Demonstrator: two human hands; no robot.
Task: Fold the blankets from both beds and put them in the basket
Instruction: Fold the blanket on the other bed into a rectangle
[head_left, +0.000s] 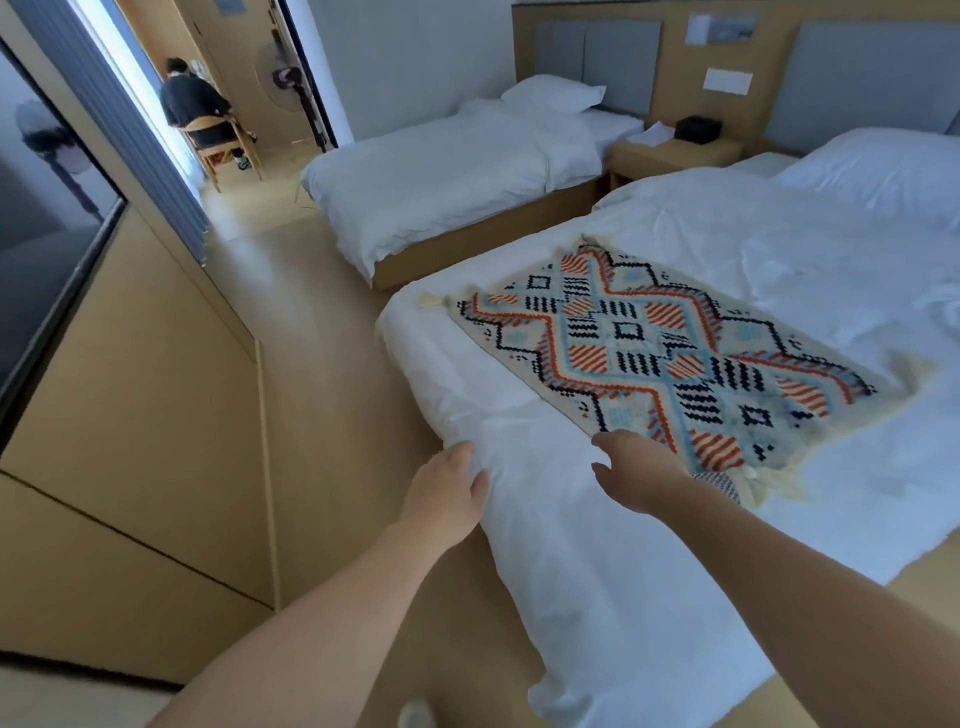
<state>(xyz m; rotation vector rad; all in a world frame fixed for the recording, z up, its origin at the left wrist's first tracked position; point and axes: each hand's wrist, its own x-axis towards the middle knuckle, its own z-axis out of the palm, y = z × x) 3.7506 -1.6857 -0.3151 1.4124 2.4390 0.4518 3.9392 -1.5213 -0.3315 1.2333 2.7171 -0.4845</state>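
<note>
A patterned blanket (660, 348) with orange, blue and black diamonds lies spread flat on the near bed (597, 571), over a white duvet. My left hand (447, 493) rests on the duvet's near left corner, fingers apart, holding nothing. My right hand (636, 470) hovers at the blanket's near edge, fingers spread, touching or almost touching it. The far bed (441, 176) shows only white bedding and a pillow. No basket is in view.
A wooden nightstand (675, 153) with a black box stands between the beds. A tan cabinet wall (130, 415) runs along the left. A person sits on a chair (213, 135) in the doorway at the back. Tan floor (322, 338) lies between cabinet and beds.
</note>
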